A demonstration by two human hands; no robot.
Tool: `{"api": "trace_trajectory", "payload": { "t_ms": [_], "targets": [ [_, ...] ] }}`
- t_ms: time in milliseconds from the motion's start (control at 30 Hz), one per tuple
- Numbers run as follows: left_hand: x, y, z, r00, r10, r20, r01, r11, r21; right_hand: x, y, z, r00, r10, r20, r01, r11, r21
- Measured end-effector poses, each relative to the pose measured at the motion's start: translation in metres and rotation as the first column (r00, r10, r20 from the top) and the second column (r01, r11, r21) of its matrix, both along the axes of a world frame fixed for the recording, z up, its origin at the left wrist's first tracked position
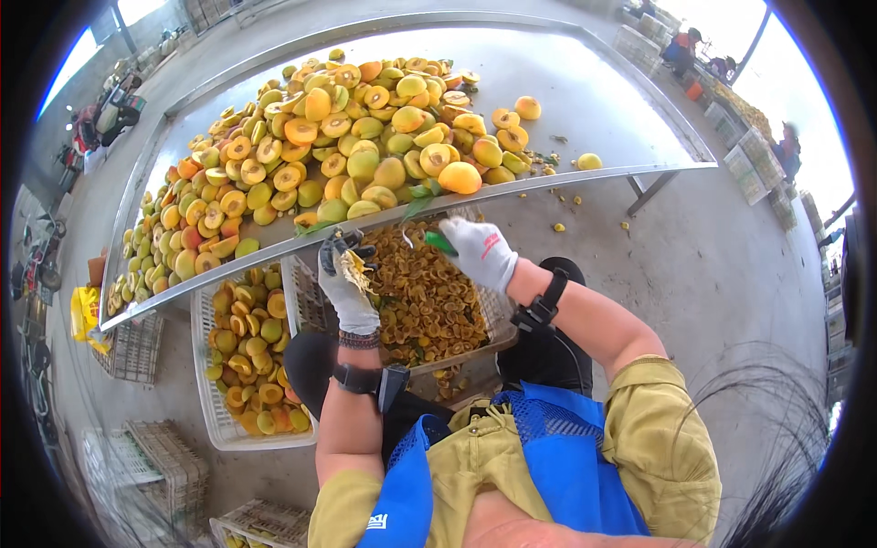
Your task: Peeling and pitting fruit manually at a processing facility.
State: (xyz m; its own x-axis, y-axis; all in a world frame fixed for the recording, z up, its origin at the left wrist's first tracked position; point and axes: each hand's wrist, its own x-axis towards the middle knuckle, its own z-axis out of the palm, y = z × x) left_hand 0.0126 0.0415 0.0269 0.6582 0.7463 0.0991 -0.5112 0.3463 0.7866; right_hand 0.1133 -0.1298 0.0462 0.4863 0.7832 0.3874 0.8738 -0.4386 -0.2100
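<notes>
Metal table (pixel 603 105) ahead of the wearer, tilted in view, near edge running from low left corner to higher right corner. Heap of yellow-orange fruit (pixel 317 104), many halved with cut faces showing, spread from the near left corner past the middle toward the far edge; right part of the tabletop mostly bare. One large orange fruit (pixel 459 178) sits at the near edge, right of its middle; a single yellow fruit (pixel 589 162) lies apart, closer to the near right corner. Green leaves (pixel 422 195) at the near edge beside the heap.

Right hand (pixel 486 257), gloved pale grey, held just off the near edge: fingers closed round the green handle of a small tool (pixel 440 242), its curved tip toward the left hand (pixel 348 294). Left glove darkened at the fingers, also close to the near edge, fingers bent; pale frayed matter (pixel 355 271) against it. Cannot tell whether those fingers are clamped on anything.

Below the hands, between the knees: crate (pixel 501 333) of small brownish-yellow cut pieces (pixel 425 315). Left of it, partly under the near edge, white basket (pixel 212 406) of fruit halves (pixel 258 352).
</notes>
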Motion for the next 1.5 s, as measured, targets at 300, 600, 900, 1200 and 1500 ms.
{"api": "trace_trajectory", "payload": {
  "t_ms": [300,600,900,1200,1500],
  "targets": [
    [0.011,0.007,-0.030,0.979,-0.145,-0.141,0.156,0.986,0.067,0.072,0.031,0.018,0.884,-0.448,-0.132,0.436,0.894,-0.106],
    [0.009,-0.002,-0.019,0.904,-0.401,-0.146,0.388,0.915,-0.113,0.069,0.011,0.013,0.432,0.246,-0.868,0.479,0.753,0.452],
    [0.015,-0.028,-0.026,0.849,-0.527,0.034,0.528,0.849,-0.026,-0.015,0.030,0.002,0.517,0.220,-0.827,0.289,0.865,0.411],
    [0.002,-0.017,-0.007,0.817,-0.555,0.157,0.555,0.830,0.043,-0.024,0.007,0.017,0.915,0.060,-0.400,0.117,0.907,0.405],
    [-0.002,-0.020,-0.006,0.736,-0.572,0.362,0.673,0.678,-0.296,-0.033,-0.005,0.025,0.944,-0.015,-0.328,0.124,0.941,0.313]
  ]
}}
